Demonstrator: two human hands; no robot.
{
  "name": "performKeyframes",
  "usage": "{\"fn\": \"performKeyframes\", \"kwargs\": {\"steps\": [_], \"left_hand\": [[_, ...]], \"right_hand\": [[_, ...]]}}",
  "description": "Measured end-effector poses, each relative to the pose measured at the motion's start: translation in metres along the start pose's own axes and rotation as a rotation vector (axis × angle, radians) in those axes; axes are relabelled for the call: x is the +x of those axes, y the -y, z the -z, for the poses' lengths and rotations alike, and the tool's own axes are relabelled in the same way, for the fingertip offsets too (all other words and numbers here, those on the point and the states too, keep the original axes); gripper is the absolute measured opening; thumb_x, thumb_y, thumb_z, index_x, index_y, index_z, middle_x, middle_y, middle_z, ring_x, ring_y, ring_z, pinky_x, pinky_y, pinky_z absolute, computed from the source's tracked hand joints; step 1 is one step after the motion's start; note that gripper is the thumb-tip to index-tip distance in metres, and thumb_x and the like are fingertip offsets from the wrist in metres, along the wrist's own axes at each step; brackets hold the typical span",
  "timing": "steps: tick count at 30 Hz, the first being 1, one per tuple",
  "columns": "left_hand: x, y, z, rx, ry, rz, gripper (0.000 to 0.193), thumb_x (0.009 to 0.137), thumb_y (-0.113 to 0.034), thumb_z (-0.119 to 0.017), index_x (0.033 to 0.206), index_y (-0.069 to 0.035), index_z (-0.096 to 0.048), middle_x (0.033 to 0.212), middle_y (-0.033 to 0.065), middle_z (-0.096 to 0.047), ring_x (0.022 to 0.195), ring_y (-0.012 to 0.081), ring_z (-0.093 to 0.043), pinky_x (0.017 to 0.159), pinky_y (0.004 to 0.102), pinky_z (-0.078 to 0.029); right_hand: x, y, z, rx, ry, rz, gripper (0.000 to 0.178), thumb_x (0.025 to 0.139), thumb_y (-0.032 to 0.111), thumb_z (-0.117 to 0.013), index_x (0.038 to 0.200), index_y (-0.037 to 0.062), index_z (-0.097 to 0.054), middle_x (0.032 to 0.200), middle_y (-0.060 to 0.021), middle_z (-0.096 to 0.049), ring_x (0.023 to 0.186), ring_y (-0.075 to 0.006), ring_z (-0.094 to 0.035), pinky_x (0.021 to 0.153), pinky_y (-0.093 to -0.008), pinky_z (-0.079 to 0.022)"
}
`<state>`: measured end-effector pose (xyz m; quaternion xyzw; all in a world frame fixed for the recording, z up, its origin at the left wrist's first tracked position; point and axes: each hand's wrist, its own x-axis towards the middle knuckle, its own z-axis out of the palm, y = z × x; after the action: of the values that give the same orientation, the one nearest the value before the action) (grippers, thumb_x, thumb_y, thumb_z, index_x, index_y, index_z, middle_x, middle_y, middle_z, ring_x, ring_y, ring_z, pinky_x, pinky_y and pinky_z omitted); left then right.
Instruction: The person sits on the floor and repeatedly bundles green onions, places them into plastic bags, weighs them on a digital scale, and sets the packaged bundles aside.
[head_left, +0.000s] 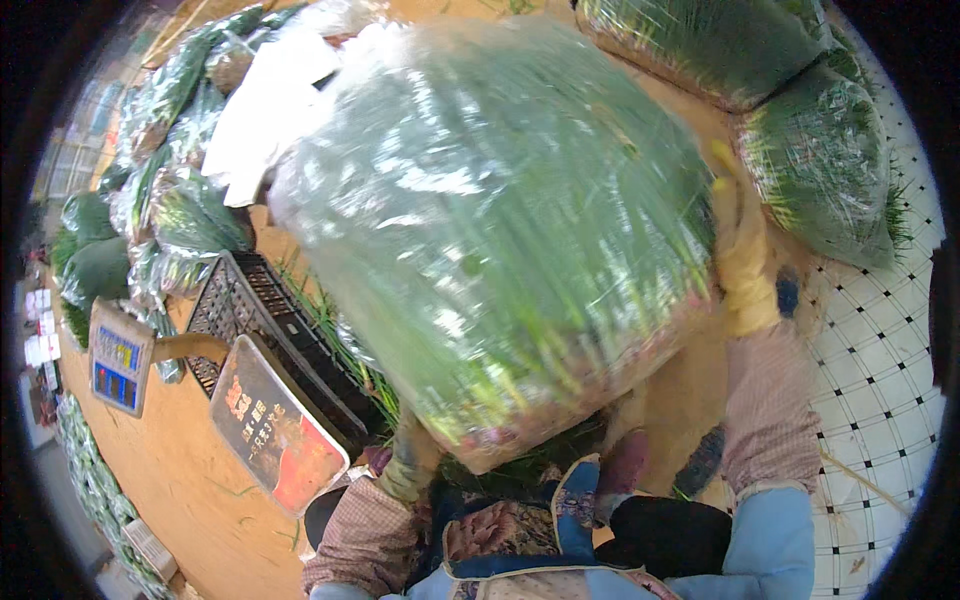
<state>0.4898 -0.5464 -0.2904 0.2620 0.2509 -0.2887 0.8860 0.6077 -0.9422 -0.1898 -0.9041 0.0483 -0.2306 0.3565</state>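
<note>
A big clear plastic bag of green onions (510,220) is held up in front of me, tilted, its leaves toward the top and the pale reddish root ends along the lower edge. At the bag's lower left corner is my left hand (408,460), in a dirty glove; its fingers are partly hidden behind the bag. My right hand (745,250), in a yellow glove, grips the bag's right side, and the bag covers some of its fingers. Motion smears the bag and the right hand slightly.
Left of the bag stand a scale (275,425) with a small display (122,358) and a black plastic crate (235,310). More bagged greens (190,215) are heaped at the far left. Other full bags (820,165) rest at the right, beside the tiled floor (880,400).
</note>
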Motion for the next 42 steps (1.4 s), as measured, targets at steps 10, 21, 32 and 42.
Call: {"fn": "performKeyframes", "kwargs": {"steps": [10,21,32,42], "left_hand": [[0.018,-0.010,0.044,0.043,0.063,-0.077,0.057,0.086,-0.049,-0.035,0.126,-0.007,-0.033,0.125,0.0123,-0.040,0.114,0.0262,-0.040,0.093,0.0399,-0.036],[-0.031,-0.034,0.081,0.535,-0.272,0.056,0.047,0.081,-0.050,-0.047,0.102,-0.008,-0.054,0.074,-0.0021,-0.052,0.055,0.0088,-0.047,0.046,0.0232,-0.039],[-0.173,-0.036,0.069,0.448,-0.165,-0.149,0.024,0.085,-0.017,-0.049,0.107,-0.008,-0.047,0.083,0.0051,-0.053,0.074,0.0187,-0.054,0.063,0.0290,-0.048],[-0.165,-0.018,0.096,0.619,-0.112,-0.076,0.019,0.083,-0.016,-0.052,0.100,-0.008,-0.048,0.075,0.0049,-0.050,0.063,0.0170,-0.049,0.054,0.0287,-0.043]], "right_hand": [[-0.069,-0.104,0.056,-0.254,0.146,-0.290,0.043,0.087,0.031,-0.041,0.117,0.0002,-0.046,0.115,-0.0216,-0.048,0.106,-0.0318,-0.047,0.089,-0.0338,-0.036],[-0.118,-0.005,0.059,-0.583,0.282,-0.394,0.050,0.084,0.034,-0.045,0.121,0.0001,-0.040,0.114,-0.0214,-0.049,0.107,-0.0322,-0.046,0.090,-0.0344,-0.036],[-0.159,0.386,0.053,0.044,0.897,0.520,0.038,0.078,0.023,-0.057,0.109,0.0011,-0.050,0.084,-0.0108,-0.061,0.074,-0.0189,-0.057,0.067,-0.0295,-0.047],[-0.280,0.464,0.028,0.015,0.970,0.702,0.033,0.076,0.023,-0.057,0.100,0.0013,-0.052,0.080,-0.0121,-0.060,0.071,-0.0218,-0.058,0.064,-0.0320,-0.047]]}}
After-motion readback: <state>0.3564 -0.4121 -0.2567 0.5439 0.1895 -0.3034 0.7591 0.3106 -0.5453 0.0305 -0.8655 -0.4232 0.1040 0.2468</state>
